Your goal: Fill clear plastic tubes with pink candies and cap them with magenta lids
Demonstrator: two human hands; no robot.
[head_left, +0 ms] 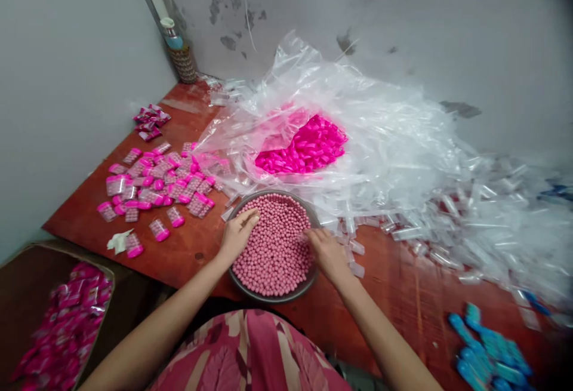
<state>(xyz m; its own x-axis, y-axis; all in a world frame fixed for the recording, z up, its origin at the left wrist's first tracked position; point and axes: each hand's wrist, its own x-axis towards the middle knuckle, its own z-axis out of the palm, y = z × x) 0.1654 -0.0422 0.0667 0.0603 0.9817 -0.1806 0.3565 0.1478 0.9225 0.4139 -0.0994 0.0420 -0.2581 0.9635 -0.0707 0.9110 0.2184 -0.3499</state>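
A round dark bowl [274, 299] full of small pink beads [273, 248] stands at the table's near edge, in front of my body. Over its left rim comes my left hand [239, 234], thumb and fingers drawn close together above the beads; whatever they may hold does not show. My right hand [326, 251] is at the bowl's right rim, its fingers curled down by the beads. Those fingertips are partly hidden, and anything in them is too small to make out. Behind the bowl, bright pink plastic pieces [308, 146] lie in an opened clear plastic bag [371, 122].
Small bead-filled containers with pink caps [156, 182] lie scattered on the red table [201, 277] at left. Clear empty tubes [447, 206] spread to the right. Blue containers [487, 349] lie near right. A box [110, 277] of pink packets stands lower left; a bottle [179, 51] stands behind.
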